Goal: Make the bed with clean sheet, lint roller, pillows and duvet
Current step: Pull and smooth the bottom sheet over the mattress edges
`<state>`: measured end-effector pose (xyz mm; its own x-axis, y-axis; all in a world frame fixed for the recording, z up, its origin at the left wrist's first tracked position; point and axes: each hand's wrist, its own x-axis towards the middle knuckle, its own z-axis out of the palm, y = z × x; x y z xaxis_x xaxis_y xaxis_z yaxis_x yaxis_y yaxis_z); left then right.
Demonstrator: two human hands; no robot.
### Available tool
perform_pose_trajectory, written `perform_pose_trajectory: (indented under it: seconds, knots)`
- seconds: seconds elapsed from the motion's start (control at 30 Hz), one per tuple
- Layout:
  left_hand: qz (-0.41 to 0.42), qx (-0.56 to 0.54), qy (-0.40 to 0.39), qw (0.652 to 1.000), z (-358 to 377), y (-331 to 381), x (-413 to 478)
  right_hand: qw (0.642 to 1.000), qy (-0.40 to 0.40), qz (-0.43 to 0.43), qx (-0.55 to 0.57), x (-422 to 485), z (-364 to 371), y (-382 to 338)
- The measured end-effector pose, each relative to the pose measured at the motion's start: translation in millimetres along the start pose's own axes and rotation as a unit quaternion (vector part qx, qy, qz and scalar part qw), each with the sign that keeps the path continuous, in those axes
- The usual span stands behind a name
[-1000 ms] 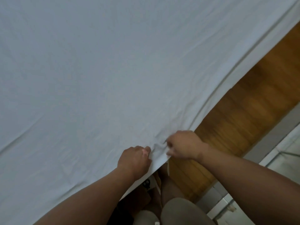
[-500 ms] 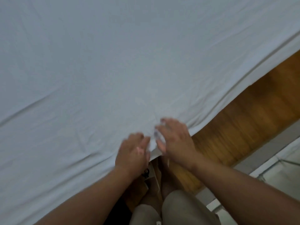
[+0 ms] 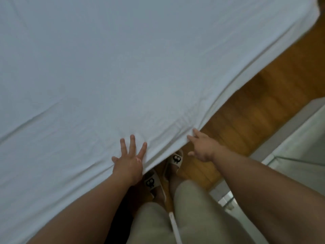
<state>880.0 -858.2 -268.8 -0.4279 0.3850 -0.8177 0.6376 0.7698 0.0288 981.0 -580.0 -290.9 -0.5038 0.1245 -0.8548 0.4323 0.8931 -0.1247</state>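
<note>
Sheet [image 3: 123,67] lies under left hand [image 3: 129,164]; right hand [image 3: 202,147] touches its edge.

The bed [image 3: 246,76] filled most of the view, and a white sheet [image 3: 123,67] lay directly on it, spread flat with a few soft wrinkles near the close edge and hanging a little over the side. The left hand [image 3: 128,164] rested flat on the sheet just at this edge, fingers spread, while the right hand [image 3: 202,147] touched the hanging border with straight fingers. Beside the bed was a wooden floor [image 3: 263,111], and on it stood two feet in white slippers [image 3: 175,159] with a black cartoon figure.
</note>
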Motion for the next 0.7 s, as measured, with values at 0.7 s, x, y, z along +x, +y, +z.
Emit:
perform_pose_trajectory:
  seconds: [0.7]
  knots:
    - [-0.040,-0.212,0.000,0.977,-310,280,59,0.837,0.081,0.214,0.497,-216,-113,411]
